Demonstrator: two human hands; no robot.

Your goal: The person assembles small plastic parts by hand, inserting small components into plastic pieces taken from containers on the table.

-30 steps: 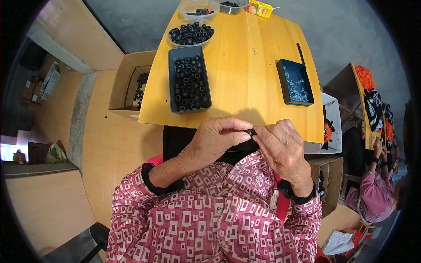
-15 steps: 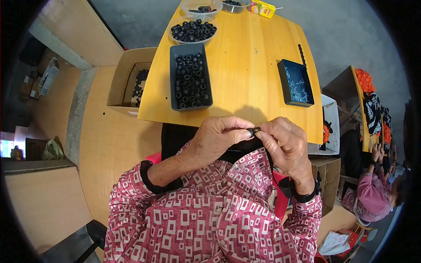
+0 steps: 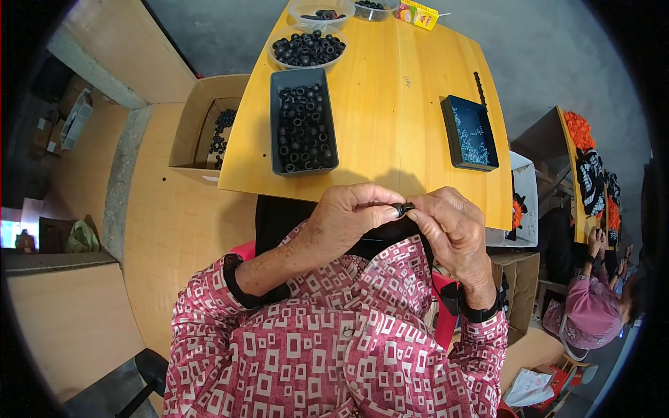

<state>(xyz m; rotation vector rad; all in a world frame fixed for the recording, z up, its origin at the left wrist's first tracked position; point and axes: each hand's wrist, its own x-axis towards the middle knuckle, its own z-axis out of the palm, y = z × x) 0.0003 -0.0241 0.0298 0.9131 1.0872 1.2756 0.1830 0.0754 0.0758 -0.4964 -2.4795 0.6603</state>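
My left hand (image 3: pixel 352 219) pinches a small black plastic part (image 3: pixel 400 209) between thumb and forefinger, just off the table's near edge. On the other side of it, my right hand (image 3: pixel 451 226) is closed, with thumb and fingertips pressed on the part's right end. The fingers cover most of the part, so its full shape is hidden. Beyond my left hand stands a dark rectangular bin (image 3: pixel 274 139) holding many black hollow, rounded pieces (image 3: pixel 304 129). Past my right hand lies a shallow black tray (image 3: pixel 456 150) with tiny clear or silvery bits scattered inside.
Clear bowls of black parts, including one bowl (image 3: pixel 274 59), line the table's (image 3: pixel 390 104) far left, near a yellow drink carton (image 3: pixel 417 14). A thin black strip (image 3: pixel 481 90) lies beyond the tray. A cardboard box (image 3: pixel 191 125) stands left; another person (image 3: pixel 592 306) sits at right.
Both hands stay in nearly the same place. The right fingertips have shifted slightly at the black part, and a golden glint at its right end no longer shows.
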